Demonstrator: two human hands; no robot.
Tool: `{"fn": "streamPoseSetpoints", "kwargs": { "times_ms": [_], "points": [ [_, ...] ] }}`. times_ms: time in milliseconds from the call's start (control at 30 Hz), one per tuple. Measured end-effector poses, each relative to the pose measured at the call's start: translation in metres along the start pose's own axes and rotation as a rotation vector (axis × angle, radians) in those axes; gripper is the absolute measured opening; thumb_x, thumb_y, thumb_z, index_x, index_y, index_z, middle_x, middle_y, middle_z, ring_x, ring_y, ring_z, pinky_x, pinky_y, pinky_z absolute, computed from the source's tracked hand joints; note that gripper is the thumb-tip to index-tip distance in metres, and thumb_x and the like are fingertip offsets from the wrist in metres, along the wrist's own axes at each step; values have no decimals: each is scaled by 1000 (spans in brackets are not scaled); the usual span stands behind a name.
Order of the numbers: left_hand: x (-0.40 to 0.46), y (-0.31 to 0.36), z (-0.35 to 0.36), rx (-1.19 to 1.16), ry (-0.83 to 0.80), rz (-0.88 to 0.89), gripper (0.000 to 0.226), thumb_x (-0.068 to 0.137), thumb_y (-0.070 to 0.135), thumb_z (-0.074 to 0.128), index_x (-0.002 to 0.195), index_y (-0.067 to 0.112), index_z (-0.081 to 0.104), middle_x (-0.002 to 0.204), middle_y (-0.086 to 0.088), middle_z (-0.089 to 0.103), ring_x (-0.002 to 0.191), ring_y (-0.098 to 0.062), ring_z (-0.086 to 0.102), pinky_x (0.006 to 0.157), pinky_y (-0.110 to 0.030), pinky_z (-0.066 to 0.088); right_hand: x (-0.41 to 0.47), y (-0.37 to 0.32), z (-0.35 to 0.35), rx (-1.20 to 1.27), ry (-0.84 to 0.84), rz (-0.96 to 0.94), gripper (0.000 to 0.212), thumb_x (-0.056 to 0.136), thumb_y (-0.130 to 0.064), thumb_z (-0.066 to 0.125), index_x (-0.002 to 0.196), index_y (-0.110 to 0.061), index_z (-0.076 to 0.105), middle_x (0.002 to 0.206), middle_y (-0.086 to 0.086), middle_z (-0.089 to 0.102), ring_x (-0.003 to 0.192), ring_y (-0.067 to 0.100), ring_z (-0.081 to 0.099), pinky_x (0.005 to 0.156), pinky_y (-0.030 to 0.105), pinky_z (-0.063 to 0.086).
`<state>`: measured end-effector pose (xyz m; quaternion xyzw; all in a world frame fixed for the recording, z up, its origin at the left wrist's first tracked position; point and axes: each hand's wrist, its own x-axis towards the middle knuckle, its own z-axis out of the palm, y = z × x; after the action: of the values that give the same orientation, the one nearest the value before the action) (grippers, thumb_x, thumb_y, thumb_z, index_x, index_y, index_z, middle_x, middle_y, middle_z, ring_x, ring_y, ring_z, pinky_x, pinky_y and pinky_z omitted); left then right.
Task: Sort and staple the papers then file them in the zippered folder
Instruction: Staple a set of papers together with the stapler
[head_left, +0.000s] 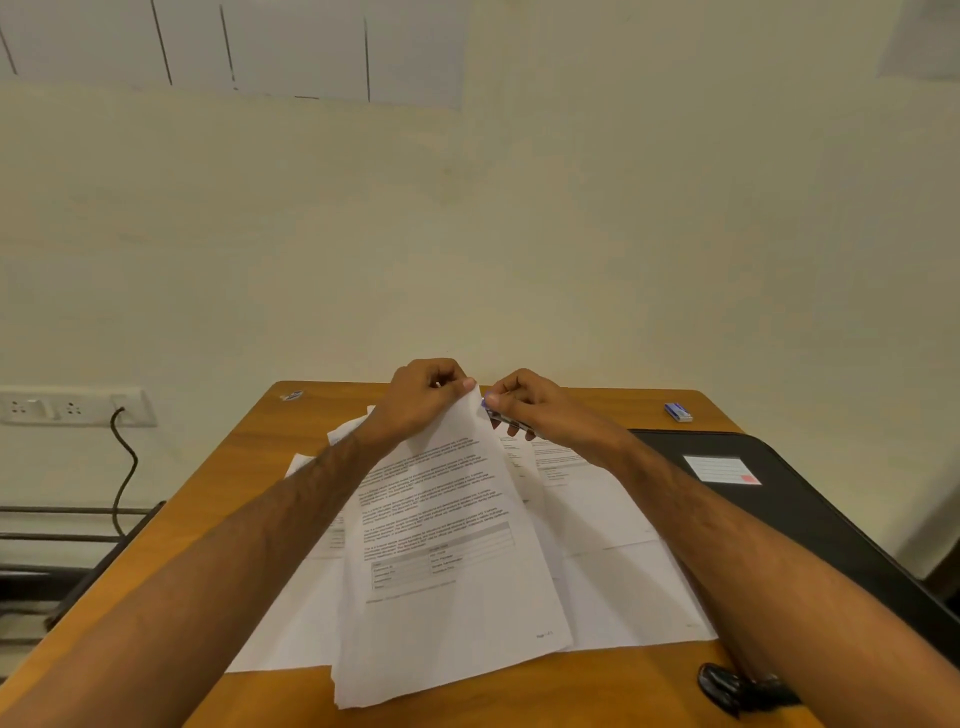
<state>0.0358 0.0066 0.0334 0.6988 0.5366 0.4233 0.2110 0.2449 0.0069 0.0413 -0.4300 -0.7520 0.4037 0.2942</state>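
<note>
Two hands at stack corner | left hand (423, 400) pinches top corner of papers (447, 545), lifted off table (249, 447) | right hand (535, 410) curled round stapler (506, 420) beside corner | thin, limp, slippery; grip corner, keep edges flush | zippered folder (810, 514) right, label unreadable; print illegible.

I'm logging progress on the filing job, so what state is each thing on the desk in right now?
Left hand: pinches the top corner of the lifted sheets.
Right hand: grips the stapler at that corner.
Stapler: held, mostly hidden.
Lifted sheets: top end raised, lower edge on the desk.
Other papers: flat, loose, spread out.
Black folder: lying closed.
Staple box: closed, untouched.
</note>
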Motion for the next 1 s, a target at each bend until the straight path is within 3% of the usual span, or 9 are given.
{"fn": "streamPoseSetpoints", "kwargs": {
  "times_ms": [300,533,633,700,833,933,1000],
  "points": [
    [4,-1,2,100,2,60,20,98,36,58,91,21,69,92,2,70,80,-12,66,65,-21,48,5,6,-5,24,12,-3,38,99,-48,58,112,-14,68,103,-1,76,82,8,64,71,26,47],
    [5,0,9,117,33,93,18,96,33,62,91,19,71,90,3,70,78,-9,64,67,-22,51,10,2,2,-184,9,-47,43,98,-50,59,108,-9,66,88,-7,68,76,7,62,63,20,43],
    [6,2,10,99,51,90,17,95,31,64,91,17,73,87,5,71,78,-7,63,66,-19,48,14,0,4,-187,2,-68,48,94,-51,65,79,-7,54,68,-5,53,59,5,49,59,20,39],
    [7,3,11,97,47,102,17,94,31,65,89,18,74,85,6,71,76,-6,62,64,-17,45,18,0,2,-153,-6,-81,49,91,-51,70,71,-12,48,64,-1,40,58,10,40,60,25,41],
    [7,4,11,116,52,122,16,94,31,66,88,19,75,84,9,70,74,-4,62,63,-15,44,24,1,-2,-127,-50,-20,43,97,-45,64,75,-10,53,59,-4,39,56,11,37,56,25,33],
    [7,2,12,124,60,117,17,95,27,65,90,15,76,86,4,72,76,-9,62,65,-19,45,23,3,0,-8,-111,108,47,96,-58,57,83,-14,57,58,-10,44,57,9,41,56,23,37],
    [8,0,10,107,65,95,18,94,27,65,89,14,76,87,3,72,77,-11,62,66,-22,44,22,6,-1,23,-149,146,49,90,-63,63,85,-15,59,66,-7,47,59,8,42,54,22,37]
  ]
}}
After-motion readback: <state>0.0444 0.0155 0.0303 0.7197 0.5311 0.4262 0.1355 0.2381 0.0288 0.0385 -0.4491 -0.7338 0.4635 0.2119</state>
